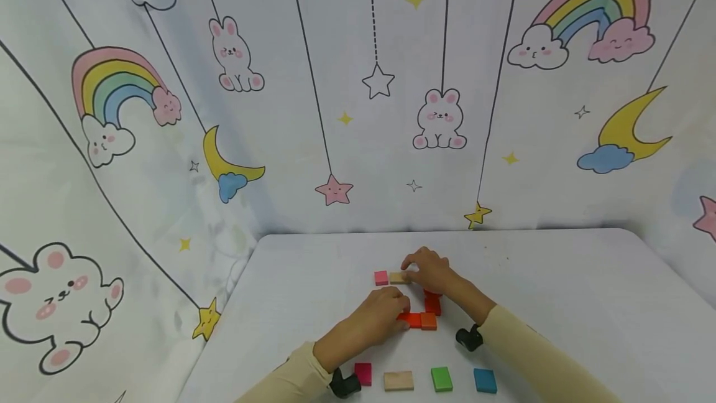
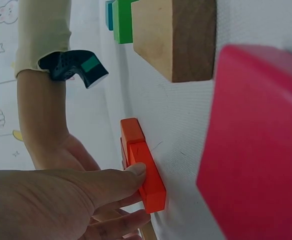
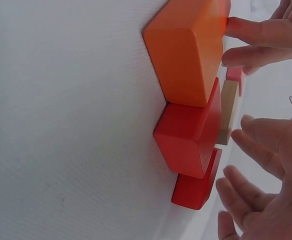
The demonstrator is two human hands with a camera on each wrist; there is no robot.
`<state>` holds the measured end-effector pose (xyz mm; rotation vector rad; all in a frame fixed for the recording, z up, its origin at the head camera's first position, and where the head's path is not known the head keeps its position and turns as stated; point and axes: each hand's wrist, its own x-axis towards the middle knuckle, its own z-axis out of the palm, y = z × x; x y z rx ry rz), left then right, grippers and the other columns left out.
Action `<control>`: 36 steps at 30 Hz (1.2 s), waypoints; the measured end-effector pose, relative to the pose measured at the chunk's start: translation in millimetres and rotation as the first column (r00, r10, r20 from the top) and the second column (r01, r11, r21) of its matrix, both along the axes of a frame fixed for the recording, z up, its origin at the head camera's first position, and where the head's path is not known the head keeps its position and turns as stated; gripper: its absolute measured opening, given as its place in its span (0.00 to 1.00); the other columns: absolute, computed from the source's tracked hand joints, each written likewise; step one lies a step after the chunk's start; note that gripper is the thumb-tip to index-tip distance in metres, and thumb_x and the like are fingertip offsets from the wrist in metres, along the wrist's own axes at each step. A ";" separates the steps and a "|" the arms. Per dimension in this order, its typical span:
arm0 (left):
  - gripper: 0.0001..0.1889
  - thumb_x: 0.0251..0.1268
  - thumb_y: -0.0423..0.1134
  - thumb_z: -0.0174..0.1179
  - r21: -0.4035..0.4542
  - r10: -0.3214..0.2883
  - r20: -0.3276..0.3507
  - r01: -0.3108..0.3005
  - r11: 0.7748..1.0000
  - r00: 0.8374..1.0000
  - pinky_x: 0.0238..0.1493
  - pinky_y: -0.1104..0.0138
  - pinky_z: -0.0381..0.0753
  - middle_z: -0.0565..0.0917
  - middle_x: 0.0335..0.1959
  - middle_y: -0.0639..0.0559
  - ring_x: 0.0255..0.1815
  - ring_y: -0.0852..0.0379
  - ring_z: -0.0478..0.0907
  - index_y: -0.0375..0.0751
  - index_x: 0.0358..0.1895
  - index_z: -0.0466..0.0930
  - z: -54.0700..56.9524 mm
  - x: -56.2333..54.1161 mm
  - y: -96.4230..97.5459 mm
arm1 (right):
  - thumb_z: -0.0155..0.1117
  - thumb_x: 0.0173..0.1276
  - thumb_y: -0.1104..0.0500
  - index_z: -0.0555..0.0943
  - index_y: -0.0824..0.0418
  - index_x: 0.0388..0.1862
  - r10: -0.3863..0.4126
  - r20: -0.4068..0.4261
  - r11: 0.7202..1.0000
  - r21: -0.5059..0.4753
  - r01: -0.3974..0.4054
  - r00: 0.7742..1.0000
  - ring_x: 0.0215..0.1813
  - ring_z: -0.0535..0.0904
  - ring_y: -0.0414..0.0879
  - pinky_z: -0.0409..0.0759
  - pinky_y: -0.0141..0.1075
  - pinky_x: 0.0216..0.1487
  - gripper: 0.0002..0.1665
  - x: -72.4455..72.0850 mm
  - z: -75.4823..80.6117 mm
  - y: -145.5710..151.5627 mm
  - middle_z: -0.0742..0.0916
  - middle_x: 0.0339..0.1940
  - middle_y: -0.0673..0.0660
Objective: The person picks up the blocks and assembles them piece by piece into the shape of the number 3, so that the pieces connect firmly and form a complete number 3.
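My left hand [image 1: 380, 316] pinches an orange-red block [image 1: 413, 320] at its left end, thumb on the near side in the left wrist view. An orange block [image 1: 428, 321] touches that block's right end. Behind it lie red blocks [image 3: 186, 135], forming a line running away from me. Over the far end of this line hovers my right hand [image 1: 429, 271], fingers spread and loosely bent in the right wrist view, holding nothing visible. Its fingertips are near a plain wooden block [image 1: 399, 278], which has a pink block [image 1: 381, 278] to its left.
Along the near side of the white table [image 1: 302, 266] are a crimson block [image 1: 363, 374], a wooden block [image 1: 398, 381], a green block [image 1: 441, 379] and a blue block [image 1: 485, 381], spaced apart. A patterned curtain [image 1: 380, 142] stands behind the table. Both wrists wear black devices [image 1: 470, 338].
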<state>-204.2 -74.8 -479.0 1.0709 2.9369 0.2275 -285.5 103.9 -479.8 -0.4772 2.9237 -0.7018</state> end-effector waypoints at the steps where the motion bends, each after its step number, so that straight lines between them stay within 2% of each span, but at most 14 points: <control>1: 0.12 0.65 0.47 0.76 -0.001 0.000 0.000 0.000 1.000 1.000 0.57 0.67 0.81 0.86 0.47 0.55 0.50 0.61 0.79 0.49 0.47 0.87 0.0 0.0 0.0 | 0.73 0.72 0.55 0.89 0.53 0.50 0.001 -0.002 1.000 -0.001 -0.001 1.000 0.52 0.79 0.54 0.76 0.60 0.54 0.10 0.0 0.1 -0.5 0.84 0.56 0.64; 16: 0.12 0.65 0.47 0.76 -0.005 -0.001 -0.009 0.001 1.000 1.000 0.58 0.67 0.80 0.86 0.47 0.56 0.51 0.61 0.79 0.49 0.47 0.87 0.4 1.3 0.4 | 0.73 0.72 0.56 0.90 0.52 0.47 0.018 -0.028 1.000 0.011 -0.017 0.999 0.54 0.79 0.56 0.76 0.60 0.53 0.07 2.9 -1.2 -2.3 0.84 0.53 0.62; 36: 0.12 0.66 0.48 0.75 -0.016 0.012 0.006 -0.012 1.000 1.000 0.58 0.66 0.80 0.84 0.46 0.57 0.50 0.62 0.78 0.51 0.47 0.87 0.3 0.2 -0.3 | 0.74 0.71 0.55 0.90 0.48 0.45 -0.004 0.036 1.000 0.011 0.003 0.999 0.52 0.77 0.52 0.74 0.62 0.57 0.06 -4.0 -5.2 2.5 0.83 0.56 0.61</control>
